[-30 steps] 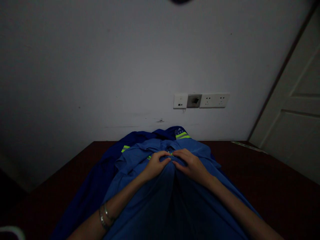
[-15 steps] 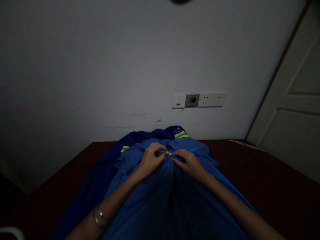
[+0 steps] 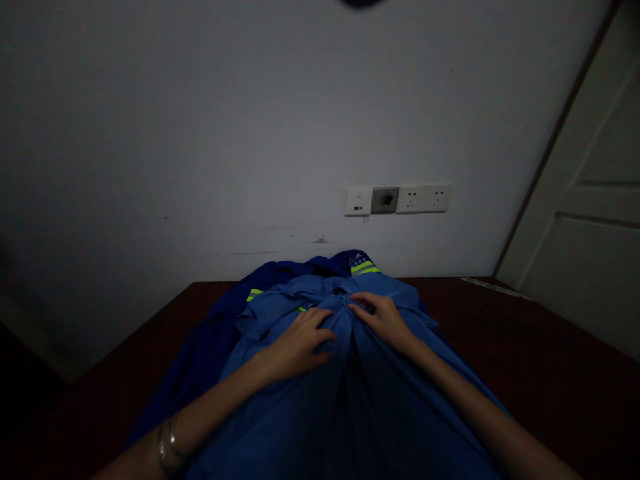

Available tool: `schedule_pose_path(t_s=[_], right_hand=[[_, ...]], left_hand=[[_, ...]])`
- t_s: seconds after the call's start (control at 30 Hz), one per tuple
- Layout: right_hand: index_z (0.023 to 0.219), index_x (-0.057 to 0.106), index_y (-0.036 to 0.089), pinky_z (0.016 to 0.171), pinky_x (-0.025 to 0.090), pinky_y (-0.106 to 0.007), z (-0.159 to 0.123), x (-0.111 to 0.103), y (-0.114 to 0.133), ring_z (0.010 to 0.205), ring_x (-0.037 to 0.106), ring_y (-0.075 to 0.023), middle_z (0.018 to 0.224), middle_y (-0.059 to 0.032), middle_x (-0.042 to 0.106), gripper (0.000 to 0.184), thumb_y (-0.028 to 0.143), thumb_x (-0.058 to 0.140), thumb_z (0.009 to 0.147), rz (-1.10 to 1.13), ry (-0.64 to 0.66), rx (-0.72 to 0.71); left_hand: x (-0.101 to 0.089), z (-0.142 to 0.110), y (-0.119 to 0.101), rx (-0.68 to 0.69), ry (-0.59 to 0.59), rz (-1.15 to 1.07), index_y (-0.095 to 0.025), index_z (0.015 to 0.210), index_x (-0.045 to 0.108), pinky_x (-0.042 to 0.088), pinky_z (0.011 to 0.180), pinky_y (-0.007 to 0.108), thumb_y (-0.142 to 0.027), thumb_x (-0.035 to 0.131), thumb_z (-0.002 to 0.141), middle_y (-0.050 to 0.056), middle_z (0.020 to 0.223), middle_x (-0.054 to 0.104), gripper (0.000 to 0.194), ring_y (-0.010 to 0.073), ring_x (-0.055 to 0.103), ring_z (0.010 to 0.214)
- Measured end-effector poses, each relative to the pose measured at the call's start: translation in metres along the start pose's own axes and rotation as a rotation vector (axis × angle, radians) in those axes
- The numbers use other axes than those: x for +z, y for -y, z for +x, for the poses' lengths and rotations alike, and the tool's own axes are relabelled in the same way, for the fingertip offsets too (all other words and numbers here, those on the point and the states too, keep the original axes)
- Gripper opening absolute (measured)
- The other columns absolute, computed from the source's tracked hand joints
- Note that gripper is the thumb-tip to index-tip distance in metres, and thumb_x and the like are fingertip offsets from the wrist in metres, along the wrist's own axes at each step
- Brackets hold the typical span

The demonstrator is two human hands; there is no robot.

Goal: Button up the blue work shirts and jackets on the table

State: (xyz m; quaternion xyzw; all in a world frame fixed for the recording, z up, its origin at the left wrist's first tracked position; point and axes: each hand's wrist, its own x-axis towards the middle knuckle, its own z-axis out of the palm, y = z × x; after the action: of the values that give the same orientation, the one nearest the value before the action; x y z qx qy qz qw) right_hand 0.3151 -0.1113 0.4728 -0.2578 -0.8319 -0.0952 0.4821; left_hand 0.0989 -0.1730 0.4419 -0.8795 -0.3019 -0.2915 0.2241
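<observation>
A lighter blue garment (image 3: 280, 327) lies spread in front of me, its front edges meeting near the top and parting into a dark gap below. Under it and out to its left is a darker blue garment (image 3: 200, 353) with yellow-green and grey bands. My left hand (image 3: 303, 343) rests over the lighter cloth left of the gap, fingers apart and gripping nothing. At the top of the opening, my right hand (image 3: 380, 320) pinches the edge of the lighter garment between thumb and fingers. Dim light hides any small fastener there.
The dark red-brown tabletop (image 3: 480, 353) runs back to a pale wall (image 3: 250, 147). A row of sockets and switches (image 3: 399, 199) is set in the wall. To the right stands a panelled door (image 3: 590, 247). A flat printed strip (image 3: 493, 287) lies at the table's back right.
My left hand has let go of the garment's top edge and moved down, its fingers spreading. My right hand stays near the same spot, slightly further right.
</observation>
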Motion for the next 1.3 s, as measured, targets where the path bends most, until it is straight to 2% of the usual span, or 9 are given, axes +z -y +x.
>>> schedule_pose_path(t_s=[0.17,0.3,0.43,0.57,0.9,1.1,1.3], right_hand=[[0.093,0.064,0.017,0.061,0.047,-0.027,0.001,-0.001,0.003,0.065,0.059,-0.0155,0.077,-0.0032,0.067,0.021,0.029,0.053,0.080,-0.013,-0.002,0.000],[0.094,0.064,0.017,0.063,0.047,-0.028,0.001,-0.001,0.001,0.067,0.060,-0.0160,0.080,-0.0040,0.067,0.022,0.030,0.053,0.080,-0.020,-0.009,-0.017],[0.094,0.064,0.017,0.064,0.047,-0.028,0.001,-0.001,0.001,0.069,0.060,-0.0164,0.081,-0.0038,0.067,0.022,0.029,0.053,0.080,-0.024,-0.003,-0.020],[0.094,0.064,0.017,0.064,0.047,-0.028,0.001,-0.002,0.003,0.069,0.060,-0.0164,0.079,-0.0036,0.067,0.021,0.029,0.053,0.080,-0.021,0.003,-0.024],[0.094,0.065,0.018,0.063,0.047,-0.028,0.001,0.000,0.002,0.069,0.061,-0.0168,0.080,-0.0039,0.067,0.022,0.031,0.054,0.079,-0.017,-0.019,-0.024],[0.094,0.065,0.017,0.060,0.046,-0.027,0.000,-0.002,0.001,0.066,0.060,-0.0162,0.076,-0.0032,0.067,0.023,0.030,0.054,0.078,-0.024,0.019,-0.015],[0.095,0.065,0.018,0.062,0.047,-0.028,0.001,-0.006,0.003,0.067,0.060,-0.0167,0.075,-0.0036,0.066,0.024,0.032,0.055,0.078,-0.017,0.112,0.025]], left_hand=[[0.012,-0.003,-0.009,-0.045,-0.089,0.136,-0.019,0.096,0.061,0.037,0.084,0.038,-0.017,0.060,0.073,0.009,0.109,0.047,0.023,0.0230,0.040,0.102],[0.014,-0.002,-0.018,0.004,-0.004,0.199,-0.018,0.085,0.062,0.036,0.080,0.035,-0.025,0.063,0.072,0.005,0.101,0.048,0.015,0.0211,0.039,0.095],[0.015,-0.003,-0.020,0.009,0.050,0.238,-0.018,0.084,0.061,0.034,0.079,0.035,-0.029,0.062,0.074,0.005,0.100,0.048,0.016,0.0209,0.039,0.094],[0.018,-0.004,-0.020,-0.011,0.036,0.251,-0.018,0.086,0.061,0.033,0.078,0.035,-0.028,0.061,0.075,0.004,0.098,0.048,0.015,0.0207,0.039,0.093],[0.028,-0.001,-0.021,0.053,-0.005,0.323,-0.016,0.078,0.059,0.033,0.073,0.034,-0.025,0.059,0.076,0.005,0.092,0.049,0.009,0.0197,0.040,0.087],[0.022,-0.005,-0.017,0.080,-0.083,0.239,-0.017,0.078,0.059,0.032,0.072,0.032,-0.019,0.053,0.078,0.004,0.088,0.053,0.006,0.0176,0.042,0.085],[0.000,-0.006,-0.017,0.084,-0.264,0.119,-0.017,0.085,0.059,0.033,0.074,0.032,-0.018,0.047,0.082,0.004,0.086,0.060,0.012,0.0168,0.046,0.086]])
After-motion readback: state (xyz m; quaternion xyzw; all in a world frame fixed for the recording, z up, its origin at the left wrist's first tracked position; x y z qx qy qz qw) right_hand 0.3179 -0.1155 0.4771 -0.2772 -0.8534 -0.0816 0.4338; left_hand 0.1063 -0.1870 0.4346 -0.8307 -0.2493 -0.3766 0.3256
